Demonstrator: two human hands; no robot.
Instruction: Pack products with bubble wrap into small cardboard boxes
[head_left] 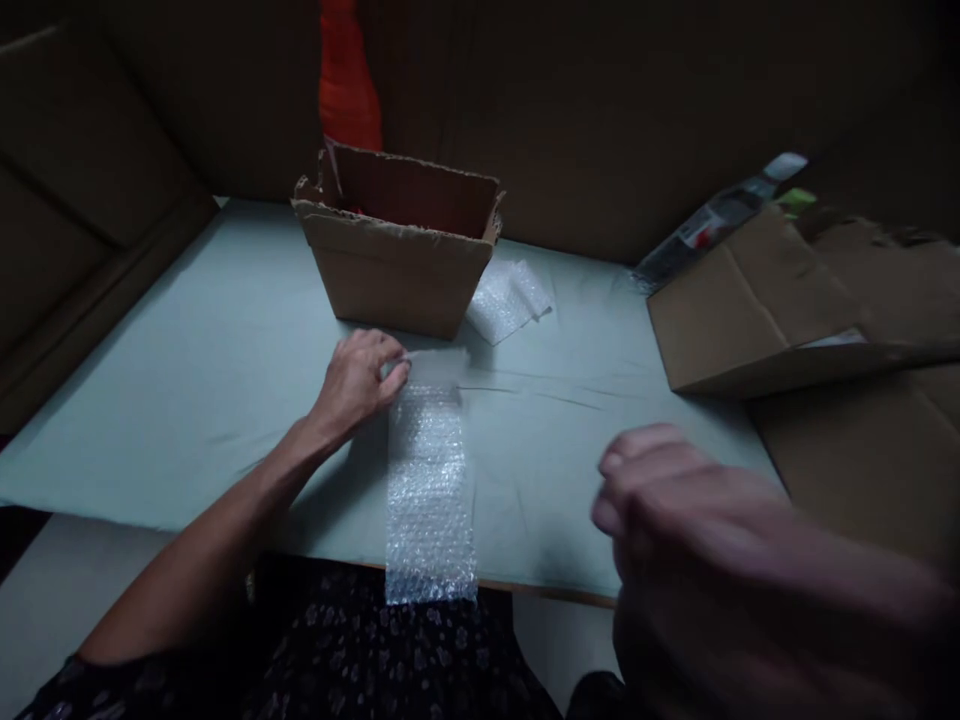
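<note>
With my left hand (358, 385) pinching the bubble wrap strip (429, 490) at its far end, I'd hold it taut and flat; my right hand (675, 500) is too blurred to tell its grip.

Box (397, 270) blocks far middle; cardboard (750, 300) crowds right; bubble wrap strip (429, 480) centre; left tabletop (187, 380) free.

Head view: you look from your own head onto the desk (187, 350).
Facing: toward 12 o'clock, tilted down.
Nearness: close; right hand (675, 500) looms at 5 o'clock.
</note>
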